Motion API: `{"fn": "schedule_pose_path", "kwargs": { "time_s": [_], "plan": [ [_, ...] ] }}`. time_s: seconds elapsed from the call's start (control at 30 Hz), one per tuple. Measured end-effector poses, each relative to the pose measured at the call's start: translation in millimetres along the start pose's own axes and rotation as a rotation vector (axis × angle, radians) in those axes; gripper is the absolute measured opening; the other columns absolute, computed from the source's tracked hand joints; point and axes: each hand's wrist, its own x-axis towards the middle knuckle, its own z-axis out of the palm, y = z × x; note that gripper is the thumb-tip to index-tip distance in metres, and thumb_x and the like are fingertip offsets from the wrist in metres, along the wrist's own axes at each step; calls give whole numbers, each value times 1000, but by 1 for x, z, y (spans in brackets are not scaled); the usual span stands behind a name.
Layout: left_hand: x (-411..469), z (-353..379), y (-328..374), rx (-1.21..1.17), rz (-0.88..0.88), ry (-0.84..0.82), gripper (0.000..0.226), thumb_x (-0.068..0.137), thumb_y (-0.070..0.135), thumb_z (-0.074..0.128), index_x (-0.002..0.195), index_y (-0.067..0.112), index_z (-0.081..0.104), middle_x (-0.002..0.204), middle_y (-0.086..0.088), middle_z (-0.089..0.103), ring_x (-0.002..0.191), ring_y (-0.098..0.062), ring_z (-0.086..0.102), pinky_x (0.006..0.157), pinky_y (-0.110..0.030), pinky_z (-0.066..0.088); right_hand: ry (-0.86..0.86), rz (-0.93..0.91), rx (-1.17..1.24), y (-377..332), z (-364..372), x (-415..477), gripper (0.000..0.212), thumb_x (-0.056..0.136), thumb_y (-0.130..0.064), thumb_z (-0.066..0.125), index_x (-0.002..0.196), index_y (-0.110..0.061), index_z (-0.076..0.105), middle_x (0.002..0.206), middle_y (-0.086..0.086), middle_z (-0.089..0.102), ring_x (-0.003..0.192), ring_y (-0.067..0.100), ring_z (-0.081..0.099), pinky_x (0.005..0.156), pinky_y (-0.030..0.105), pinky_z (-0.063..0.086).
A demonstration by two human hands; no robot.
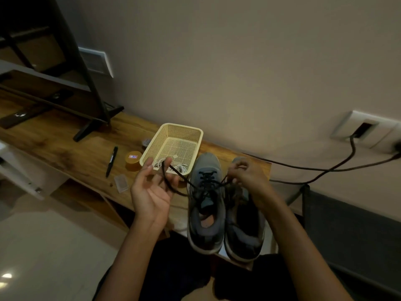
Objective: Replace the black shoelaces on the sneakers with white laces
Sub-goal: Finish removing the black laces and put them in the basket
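Observation:
Two grey sneakers stand side by side at the table's near right end, the left sneaker and the right sneaker, toes pointing away from me. A black shoelace runs from the left sneaker's eyelets up to my left hand, which is held palm-up left of the shoes with the lace looped between thumb and fingers. My right hand pinches the lace's other end above the right sneaker's toe. White laces lie in the near corner of the cream basket.
On the wooden table lie a black pen, a round orange tin and a small clear plastic case. A dark stand's foot rests at the back left. Black cables hang from a wall socket on the right.

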Motion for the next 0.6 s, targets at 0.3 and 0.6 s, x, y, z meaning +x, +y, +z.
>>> {"fn": "schedule_pose_path", "kwargs": {
  "time_s": [0.3,0.6],
  "plan": [
    [7,-12,0,659,211,82,25,89,8,57,113,16,62,92,0,70,46,-4,50,38,-14,37,-69,385,1174,-18,-21,-3,28,75,6,57,99,-5,48,76,25,60,61,22,62,44,21,52],
    [27,-41,8,1446,493,231,40,81,-2,53,85,37,60,120,1,58,109,-29,55,88,-44,46,240,-115,1104,-19,-77,-10,17,80,-17,55,96,-11,57,99,15,69,78,19,65,78,29,48]
  ]
}}
